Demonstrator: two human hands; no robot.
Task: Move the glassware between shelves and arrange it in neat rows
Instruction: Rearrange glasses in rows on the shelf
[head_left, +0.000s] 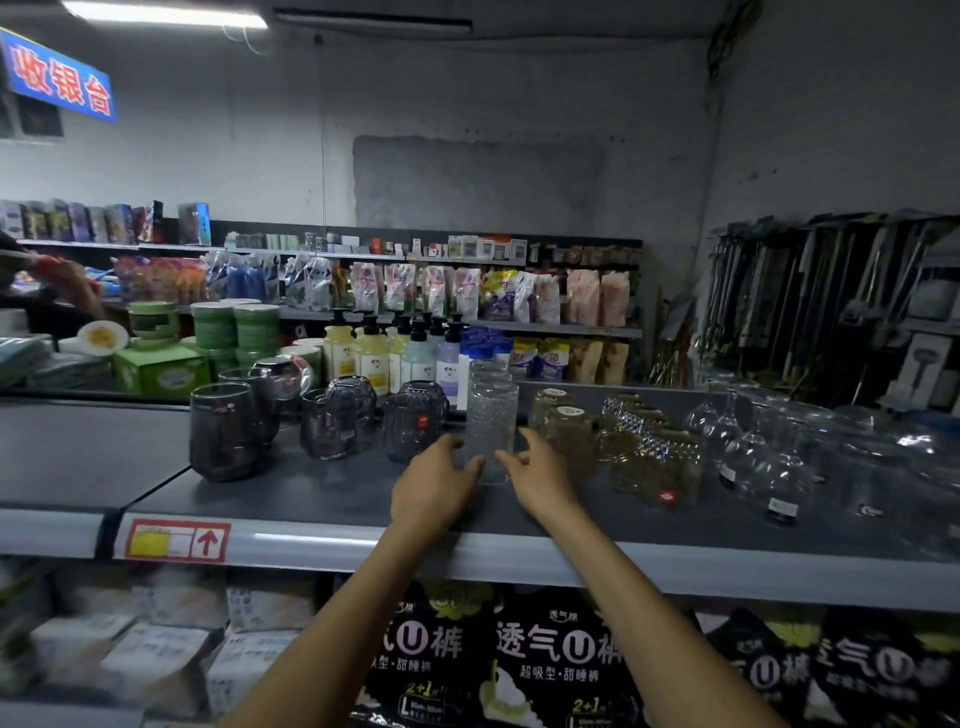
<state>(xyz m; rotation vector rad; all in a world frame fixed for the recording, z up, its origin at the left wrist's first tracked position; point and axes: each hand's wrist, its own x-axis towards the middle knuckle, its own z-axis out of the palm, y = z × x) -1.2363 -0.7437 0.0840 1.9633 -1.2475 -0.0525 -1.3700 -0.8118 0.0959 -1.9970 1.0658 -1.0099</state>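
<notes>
Dim shop, grey shelf (311, 499). My left hand (434, 491) and right hand (543, 480) flank the foot of the clear glass (491, 415) dead ahead at 12 o'clock. The fingers are loose, tips touching it, not clasped. Smoky glasses (223, 431) stand at 9 o'clock, amber glasses (569, 434) at 3. I judge I'm aligning it, and next it needs a gentle, level nudge into row.

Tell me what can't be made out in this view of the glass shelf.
Head view:
The tall textured glass: its base is hidden behind the fingers of the left hand and right hand; gripping or just touching, cannot tell.
The clear glassware at far right: blurred and dim, count unclear.
The red-framed shelf tag: print too small.
The black packs below: cut off by the bottom edge.
</notes>
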